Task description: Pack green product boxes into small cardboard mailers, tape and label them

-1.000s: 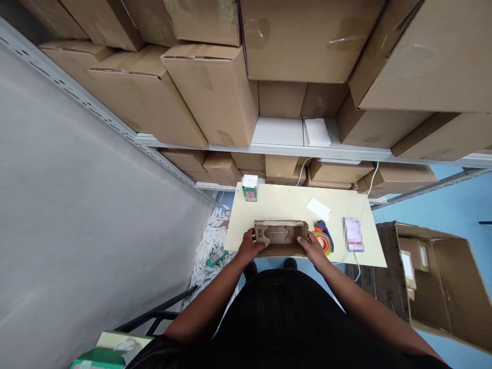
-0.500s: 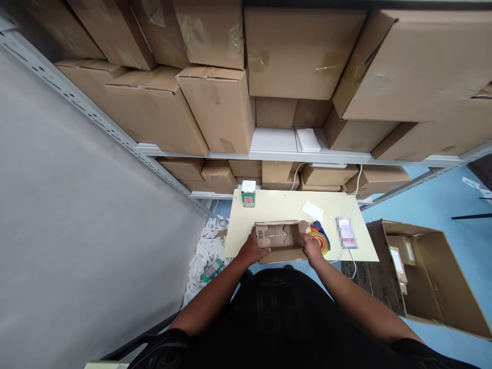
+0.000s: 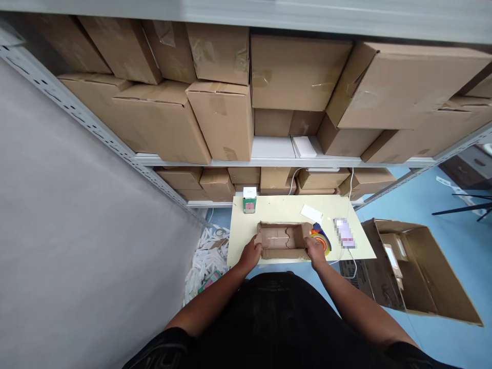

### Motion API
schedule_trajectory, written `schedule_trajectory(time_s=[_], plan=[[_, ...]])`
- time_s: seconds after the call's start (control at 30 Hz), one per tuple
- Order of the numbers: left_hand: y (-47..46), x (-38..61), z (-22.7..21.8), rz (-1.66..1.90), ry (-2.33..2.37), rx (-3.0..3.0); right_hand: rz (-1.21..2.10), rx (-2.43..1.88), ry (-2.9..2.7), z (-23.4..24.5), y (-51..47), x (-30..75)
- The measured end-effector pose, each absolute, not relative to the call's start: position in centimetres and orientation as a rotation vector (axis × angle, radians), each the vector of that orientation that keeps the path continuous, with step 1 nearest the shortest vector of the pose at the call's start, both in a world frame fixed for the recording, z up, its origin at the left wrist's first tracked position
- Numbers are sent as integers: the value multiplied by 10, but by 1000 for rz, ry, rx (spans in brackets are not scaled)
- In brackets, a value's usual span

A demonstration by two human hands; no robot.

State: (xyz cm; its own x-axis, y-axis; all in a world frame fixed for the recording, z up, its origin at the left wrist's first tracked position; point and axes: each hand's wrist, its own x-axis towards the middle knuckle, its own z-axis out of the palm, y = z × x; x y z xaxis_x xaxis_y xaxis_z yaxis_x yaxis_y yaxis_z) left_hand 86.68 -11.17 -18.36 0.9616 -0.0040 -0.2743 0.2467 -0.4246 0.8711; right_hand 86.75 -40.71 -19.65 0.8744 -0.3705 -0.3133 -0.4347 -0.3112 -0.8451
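So the person has a small open cardboard box (image 3: 284,253) between both hands, right at the near edge of the pale surface (image 3: 243,230), open side up so you can see down into it. The left hand (image 3: 251,252) is pinching the box's left end, and the right hand (image 3: 315,249) is closed around the near right corner. Can't really tell if the bottom is resting on the surface or held a bit above it. A tape dispenser (image 3: 317,227), blue with a yellow and orange roll, sits just beyond the right hand, super close to the box's right end, can't tell if they touch. Farther back there's a green-and-white carton (image 3: 249,200) standing at the far left and a white slip (image 3: 311,213) lying flat right of centre. A blurred-out purplish item (image 3: 345,233) is over on the right. Down on the floor, a big open carton (image 3: 449,277) is to the right, and a heap of white scraps (image 3: 200,266) is on the left.
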Motion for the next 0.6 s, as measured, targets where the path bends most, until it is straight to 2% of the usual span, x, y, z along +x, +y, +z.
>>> schedule_trajectory(time_s=[0.3, 0.6], plan=[[-139, 849, -186, -195, 429, 1895, 372, -2042, 487, -191, -427, 880], [-196, 754, -143, 138, 787, 1665, 603, -2137, -108, -145, -449, 927]])
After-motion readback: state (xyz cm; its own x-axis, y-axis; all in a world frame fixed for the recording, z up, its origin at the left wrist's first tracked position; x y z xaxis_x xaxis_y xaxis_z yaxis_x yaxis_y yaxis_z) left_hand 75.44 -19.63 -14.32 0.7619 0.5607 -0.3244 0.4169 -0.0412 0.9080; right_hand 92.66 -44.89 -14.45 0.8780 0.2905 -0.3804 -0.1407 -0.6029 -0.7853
